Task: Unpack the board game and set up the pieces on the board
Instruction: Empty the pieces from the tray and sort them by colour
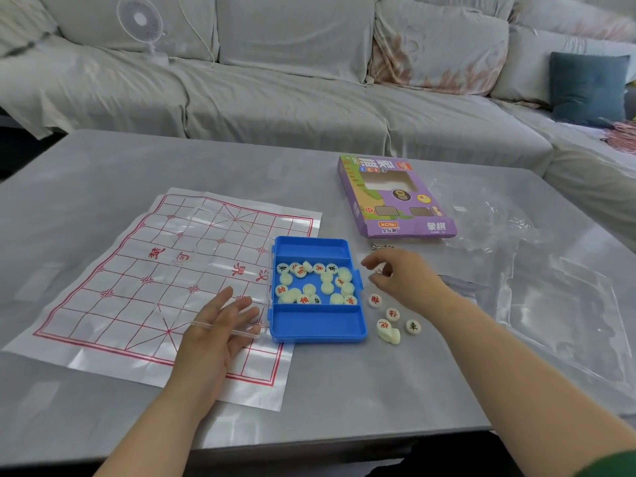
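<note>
Left hand (210,335) fingers (220,301) are lying straight on the clear lid (213,263). Right hand (402,280) fingers are curling beside the blue tray (320,325); any grasp cannot be told. Pieces (320,284) are sitting in its middle compartment, others loose alongside: light, hard, probably slippery; pinch rims. Tray and lid are covering part of the board sheet (120,287).

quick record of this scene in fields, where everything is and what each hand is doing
board: paper board flat on grey table
case: blue case open, overlapping the board's right edge; clear lid lies over the board
pieces: most in the case's middle compartment
loose pieces: a few on the table right of the case
left hand: open, resting on the lid
right hand: fingers curled, right of the case; grip unclear
other: purple box, plastic wrap
setup: none placed yet
</note>
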`<control>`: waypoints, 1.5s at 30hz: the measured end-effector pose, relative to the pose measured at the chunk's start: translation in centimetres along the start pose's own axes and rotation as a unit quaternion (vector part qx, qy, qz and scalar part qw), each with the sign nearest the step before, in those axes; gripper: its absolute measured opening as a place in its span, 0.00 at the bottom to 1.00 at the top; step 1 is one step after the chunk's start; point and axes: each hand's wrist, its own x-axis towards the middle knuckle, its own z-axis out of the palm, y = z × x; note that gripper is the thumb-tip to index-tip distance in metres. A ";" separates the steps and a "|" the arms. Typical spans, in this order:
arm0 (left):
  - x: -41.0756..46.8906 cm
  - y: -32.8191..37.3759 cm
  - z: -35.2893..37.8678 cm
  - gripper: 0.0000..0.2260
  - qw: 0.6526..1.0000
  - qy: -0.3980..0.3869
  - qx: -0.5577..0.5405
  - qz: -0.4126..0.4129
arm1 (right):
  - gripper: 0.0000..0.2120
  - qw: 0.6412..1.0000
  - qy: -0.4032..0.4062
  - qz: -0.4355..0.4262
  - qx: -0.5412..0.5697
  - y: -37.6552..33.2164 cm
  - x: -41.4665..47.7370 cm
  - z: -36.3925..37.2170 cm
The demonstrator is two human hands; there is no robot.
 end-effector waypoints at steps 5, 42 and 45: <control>-0.1 -0.1 -0.1 0.12 1.000 -0.004 -0.005 0.010 | 0.17 0.989 -0.096 -0.079 -0.082 -3.6 1.6 1.3; 0.2 0.3 -0.5 0.12 0.999 -0.030 -0.020 -0.007 | 0.13 0.973 -0.119 -0.145 -0.133 -6.1 3.7 4.7; 0.0 0.3 -0.5 0.12 0.999 -0.032 -0.021 -0.007 | 0.13 0.976 -0.110 -0.142 -0.125 -6.1 3.6 4.8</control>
